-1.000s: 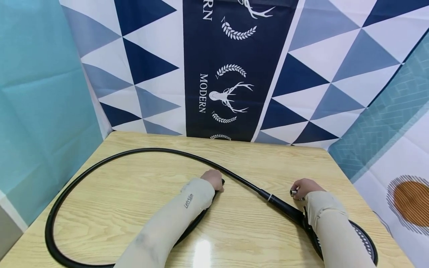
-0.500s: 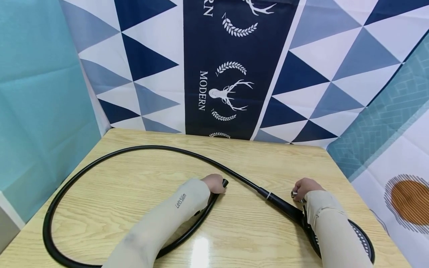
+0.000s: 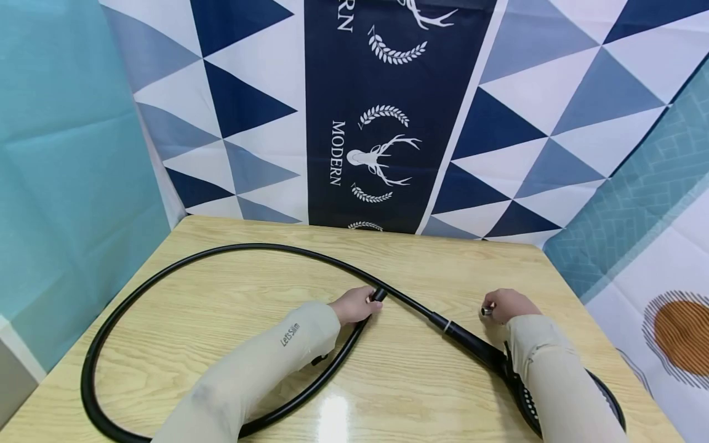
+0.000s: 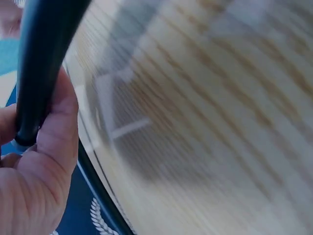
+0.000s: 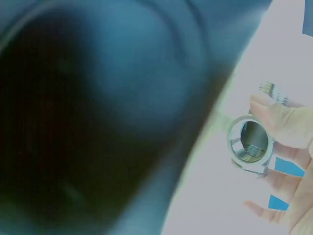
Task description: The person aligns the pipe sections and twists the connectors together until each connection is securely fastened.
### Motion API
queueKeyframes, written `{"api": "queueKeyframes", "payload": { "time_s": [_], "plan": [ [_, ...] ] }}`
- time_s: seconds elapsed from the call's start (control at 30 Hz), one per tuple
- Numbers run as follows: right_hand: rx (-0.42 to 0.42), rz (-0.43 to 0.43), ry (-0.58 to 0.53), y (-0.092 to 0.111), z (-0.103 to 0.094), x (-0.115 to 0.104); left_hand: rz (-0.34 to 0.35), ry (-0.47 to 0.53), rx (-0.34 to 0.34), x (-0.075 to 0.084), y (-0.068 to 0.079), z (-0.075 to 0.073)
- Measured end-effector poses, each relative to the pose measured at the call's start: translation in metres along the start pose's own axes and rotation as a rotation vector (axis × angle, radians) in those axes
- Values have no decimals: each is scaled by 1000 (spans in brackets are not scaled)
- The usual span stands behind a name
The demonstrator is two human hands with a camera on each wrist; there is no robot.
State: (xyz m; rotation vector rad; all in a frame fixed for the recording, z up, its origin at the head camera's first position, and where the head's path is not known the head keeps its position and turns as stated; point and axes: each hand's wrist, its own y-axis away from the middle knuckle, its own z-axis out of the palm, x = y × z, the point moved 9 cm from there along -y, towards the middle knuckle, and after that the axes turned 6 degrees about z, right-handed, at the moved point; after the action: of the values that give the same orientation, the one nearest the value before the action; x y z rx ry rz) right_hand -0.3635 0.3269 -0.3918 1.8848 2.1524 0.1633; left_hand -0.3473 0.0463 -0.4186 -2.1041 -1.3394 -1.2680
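A long black shower hose (image 3: 252,247) loops over the left of the table and back to my left hand (image 3: 356,304). That hand grips its free end (image 3: 380,294), close to the hose's far stretch; in the left wrist view thumb and fingers wrap the dark tube (image 4: 46,58). The hose's other end joins a black handheld shower head (image 3: 476,346), lying at the right, partly under my right forearm. Beyond its handle my right hand (image 3: 511,304) pinches a small chrome fitting (image 3: 487,311). In the right wrist view this threaded fitting (image 5: 235,147) shows a round opening between thumb and fingers.
The light wooden table (image 3: 421,381) ends at a patterned curtain (image 3: 365,123) behind, with a turquoise sheet (image 3: 72,154) on the left. A small black piece (image 3: 319,359) shows beside my left sleeve. A dark blurred shape (image 5: 73,122) fills much of the right wrist view.
My left hand has shifted slightly right, bringing the hose end nearer the hose's far stretch and turning so the thumb shows. The right hand keeps the fitting almost in place, turned slightly.
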Motion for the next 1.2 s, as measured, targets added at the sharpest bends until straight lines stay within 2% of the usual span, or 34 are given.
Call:
{"api": "queueKeyframes", "payload": {
  "time_s": [0.1, 0.27, 0.43, 0.63, 0.73, 0.93, 1.03, 1.13, 1.2],
  "plan": [
    [60, -87, 24, 5, -15, -17, 46, 20, -7, 10, 1, 2],
    [157, -203, 35, 14, -40, -46, 98, 92, -64, 21, 3, 6],
    [225, -282, 13, 23, -57, -70, 114, 188, -116, 29, 5, 8],
    [256, -355, -12, 40, -64, -94, 110, 290, -173, 35, 10, 16],
    [244, -366, -83, 45, -65, -100, 100, 319, -188, 35, 11, 18],
    [177, -335, -306, 50, -64, -104, 132, 282, -208, 39, 9, 18],
    [114, -292, -460, 50, -60, -105, 157, 293, -228, 41, 9, 19],
    [20, -260, -636, 50, -52, -108, 179, 326, -280, 43, 10, 23],
    [-41, -250, -713, 51, -47, -112, 192, 348, -318, 44, 13, 25]
  ]
}}
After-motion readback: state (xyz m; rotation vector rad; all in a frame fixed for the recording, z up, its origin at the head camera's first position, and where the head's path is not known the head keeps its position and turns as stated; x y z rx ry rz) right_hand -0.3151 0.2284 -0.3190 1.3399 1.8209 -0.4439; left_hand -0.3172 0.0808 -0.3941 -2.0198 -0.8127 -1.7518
